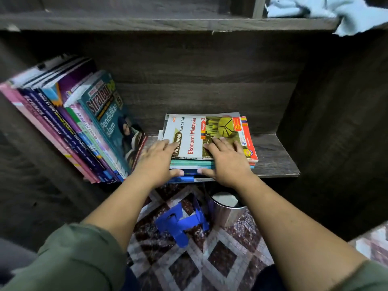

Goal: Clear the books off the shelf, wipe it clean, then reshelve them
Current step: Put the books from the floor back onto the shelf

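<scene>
At the left of the dark wooden shelf (pixel 275 158), a row of leaning paperback textbooks (pixel 69 122) tilts against the side wall, its outermost teal cover close beside the left hand (pixel 159 158). That hand lies on the left end of the flat stack of books topped by a white-and-yellow economics text (pixel 195 135). Its fingers spread almost straight over the top cover, and its thumb is tucked against the stack's front edge, so the stack is clamped between them. The right hand (pixel 228 162) mirrors it on the middle of the same cover, thumb low on the front spines.

The stack sits straight ahead of both hands, its long axis running side to side along the shelf and its spines facing the person. Neither hand is nearer. Any lift or slide would likely run towards or away from the body, and the load needs to stay level or the loose covers may fan out.

Up at the right, a crumpled pale blue cloth (pixel 327 9) hangs over the upper shelf.
</scene>
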{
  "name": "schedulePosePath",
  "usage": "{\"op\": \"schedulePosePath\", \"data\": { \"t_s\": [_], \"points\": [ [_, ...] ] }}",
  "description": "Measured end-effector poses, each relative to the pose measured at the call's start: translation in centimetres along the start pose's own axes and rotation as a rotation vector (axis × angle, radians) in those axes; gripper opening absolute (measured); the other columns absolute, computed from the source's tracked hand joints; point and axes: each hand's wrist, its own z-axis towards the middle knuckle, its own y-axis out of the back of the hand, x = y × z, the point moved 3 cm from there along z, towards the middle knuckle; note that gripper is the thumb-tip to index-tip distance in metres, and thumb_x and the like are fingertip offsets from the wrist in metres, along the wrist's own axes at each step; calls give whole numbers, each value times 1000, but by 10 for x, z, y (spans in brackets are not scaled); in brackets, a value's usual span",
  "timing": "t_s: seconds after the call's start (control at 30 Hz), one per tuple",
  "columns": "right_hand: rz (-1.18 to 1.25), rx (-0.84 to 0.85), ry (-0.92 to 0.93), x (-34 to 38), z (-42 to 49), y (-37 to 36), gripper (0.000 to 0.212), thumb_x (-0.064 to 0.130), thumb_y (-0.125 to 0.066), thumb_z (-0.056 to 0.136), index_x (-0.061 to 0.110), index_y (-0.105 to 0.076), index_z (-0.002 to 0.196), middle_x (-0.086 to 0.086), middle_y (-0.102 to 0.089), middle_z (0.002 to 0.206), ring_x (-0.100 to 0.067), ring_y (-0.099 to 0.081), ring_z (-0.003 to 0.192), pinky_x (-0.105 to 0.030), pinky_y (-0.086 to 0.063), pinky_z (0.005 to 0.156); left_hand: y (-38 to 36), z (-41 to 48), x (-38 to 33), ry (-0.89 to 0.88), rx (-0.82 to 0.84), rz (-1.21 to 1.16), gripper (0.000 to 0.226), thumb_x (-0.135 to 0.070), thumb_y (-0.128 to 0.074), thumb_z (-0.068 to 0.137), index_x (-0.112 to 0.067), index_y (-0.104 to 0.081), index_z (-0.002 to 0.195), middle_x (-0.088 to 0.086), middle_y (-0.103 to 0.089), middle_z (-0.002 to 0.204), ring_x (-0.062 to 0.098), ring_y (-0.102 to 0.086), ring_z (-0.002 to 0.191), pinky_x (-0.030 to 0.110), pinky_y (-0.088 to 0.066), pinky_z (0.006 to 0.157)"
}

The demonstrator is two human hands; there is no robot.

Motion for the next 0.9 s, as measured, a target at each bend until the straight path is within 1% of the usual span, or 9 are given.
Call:
{"op": "schedulePosePath", "data": {
  "t_s": [0.07, 0.17, 0.3, 0.4, 0.5, 0.6, 0.7, 0.83, 0.9],
  "points": [
    [13, -16, 30, 9, -2, 0, 77, 72, -38, 88, 31, -20, 151, -4, -14, 162, -21, -8, 149, -49, -4, 118, 21, -11, 4, 75, -84, 3, 88, -56, -66, 81, -29, -22, 152, 0, -17, 160, 24, -5, 148, 53, -7, 119],
    [-1, 1, 67, 24, -1, -3, 74, 68, -28, 93, 30, -10, 154, -4, -9, 162, -21, -5, 149, -47, -5, 119, 61, -29, 13, 125, -383, 39, 74, -51, -65, 83, -27, -35, 146, 3, -27, 156, 29, -8, 147, 55, -7, 117],
    [-9, 33, 20, 35, 4, -1, 70, 62, -33, 95, 30, -14, 154, -6, -15, 161, -24, -11, 149, -45, -12, 117, 91, -50, 49, 232, -654, -12, 53, -40, -70, 82, -19, -56, 128, 13, -37, 148, 36, -17, 140, 56, -16, 115],
    [-43, 54, -12, 47, 7, 4, 69, 58, -40, 95, 27, -18, 153, -13, -25, 156, -30, -20, 145, -45, -21, 114, 101, -54, 84, 290, -727, -28, 48, -32, -73, 81, -15, -60, 124, 19, -33, 149, 40, -17, 140, 59, -17, 114],
    [-71, 78, -19, 59, 11, 6, 61, 51, -42, 98, 24, -23, 150, -16, -37, 146, -33, -33, 136, -45, -34, 105, 114, -51, 103, 274, -801, 59, 51, -20, -70, 81, -13, -55, 129, 17, -26, 154, 41, -12, 144, 63, -7, 112],
    [-76, 78, -34, 65, 15, 11, 47, 34, -37, 102, 21, -29, 146, -16, -44, 139, -34, -40, 129, -44, -39, 99, 124, -49, 119, 264, -844, 101, 50, -18, -60, 87, -11, -49, 135, 17, -22, 157, 40, -9, 146, 62, -4, 113],
    [-124, 23, -32, 72, 16, 13, 43, 13, -37, 97, 18, -32, 140, -14, -48, 134, -35, -45, 123, -44, -44, 93, 124, -51, 132, 255, -815, 79, 44, -21, -57, 90, -6, -52, 131, 18, -30, 152, 39, -16, 144, 63, -18, 112],
    [-114, 10, -65, 81, 16, 8, 54, 12, -39, 96, 25, -25, 146, -8, -40, 145, -35, -37, 133, -50, -36, 105, 134, -56, 137, 248, -838, -8, 51, -23, -67, 85, -7, -52, 132, 15, -42, 143, 36, -35, 134, 53, -36, 106],
    [-19, -129, -87, 84, 16, 14, 58, 8, -45, 92, 23, -31, 146, -5, -44, 146, -32, -44, 130, -48, -39, 104, 137, -58, 140, 263, -873, -42, 57, -27, -68, 85, -7, -49, 135, 14, -42, 144, 32, -38, 133, 48, -35, 106]
  ]
}}
